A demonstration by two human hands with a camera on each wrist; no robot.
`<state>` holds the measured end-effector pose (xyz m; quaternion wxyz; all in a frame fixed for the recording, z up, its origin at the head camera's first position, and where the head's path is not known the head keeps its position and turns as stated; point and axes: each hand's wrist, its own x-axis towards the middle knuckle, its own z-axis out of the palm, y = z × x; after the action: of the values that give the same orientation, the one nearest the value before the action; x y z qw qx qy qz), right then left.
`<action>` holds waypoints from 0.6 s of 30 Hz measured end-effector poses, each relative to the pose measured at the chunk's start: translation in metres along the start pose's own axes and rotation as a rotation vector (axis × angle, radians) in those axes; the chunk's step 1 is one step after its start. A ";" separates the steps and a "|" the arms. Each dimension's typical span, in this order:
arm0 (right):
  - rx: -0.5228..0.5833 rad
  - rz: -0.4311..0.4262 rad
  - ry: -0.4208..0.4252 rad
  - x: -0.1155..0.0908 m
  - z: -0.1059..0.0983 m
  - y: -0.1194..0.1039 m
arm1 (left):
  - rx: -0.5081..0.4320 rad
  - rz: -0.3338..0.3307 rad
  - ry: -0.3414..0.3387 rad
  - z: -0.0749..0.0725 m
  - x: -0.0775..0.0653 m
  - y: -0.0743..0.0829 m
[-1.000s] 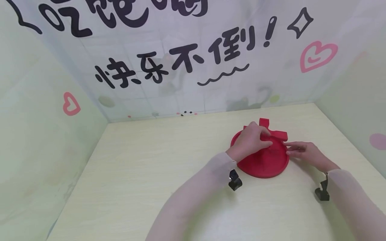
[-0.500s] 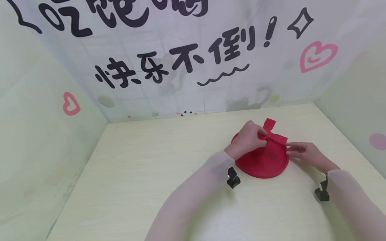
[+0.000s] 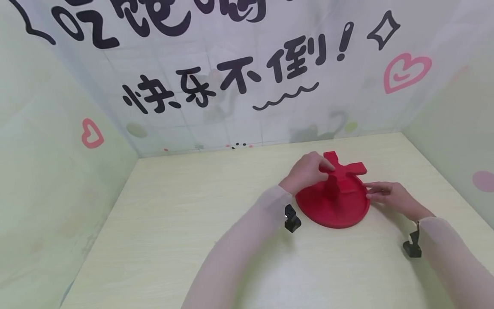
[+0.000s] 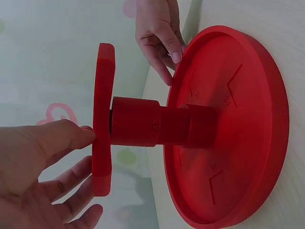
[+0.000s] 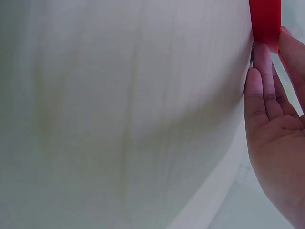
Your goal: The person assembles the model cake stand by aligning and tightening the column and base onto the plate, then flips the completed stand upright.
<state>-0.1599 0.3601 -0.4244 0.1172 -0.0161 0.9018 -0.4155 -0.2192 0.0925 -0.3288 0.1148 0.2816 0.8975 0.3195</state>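
Note:
A round red base (image 3: pixel 341 218) with a raised rim lies at the right of the table in the head view. From its middle rises a stepped red post (image 4: pixel 135 121), topped by a flat cross-shaped handle (image 3: pixel 342 172). My left hand (image 3: pixel 305 172) pinches one arm of the cross between thumb and forefinger, the other fingers loosely bent beside it. On the far side, my right hand (image 3: pixel 394 198) holds the base's rim, with the thumb on one side and fingertips (image 5: pixel 256 81) low on the other. Engraved angular marks and small numbers show on the base's upper face.
The pale wooden table (image 3: pixel 193 223) spreads to the left and front. A printed back wall (image 3: pixel 231 120) with large black lettering and a side wall (image 3: pixel 459 141) close it in. Each wrist carries a small black camera (image 3: pixel 292 219).
The cross-shaped handle has turned and stands at a different angle. My left hand has shifted a little left and away from me. My right hand and the base have stayed put.

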 end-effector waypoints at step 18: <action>0.006 -0.011 0.001 0.001 0.000 0.002 | 0.025 0.060 0.032 0.003 -0.009 0.012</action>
<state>-0.1604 0.3615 -0.4256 0.1144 -0.0203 0.9006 -0.4188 -0.2055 0.0966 -0.3236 0.0874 0.3049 0.8942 0.3160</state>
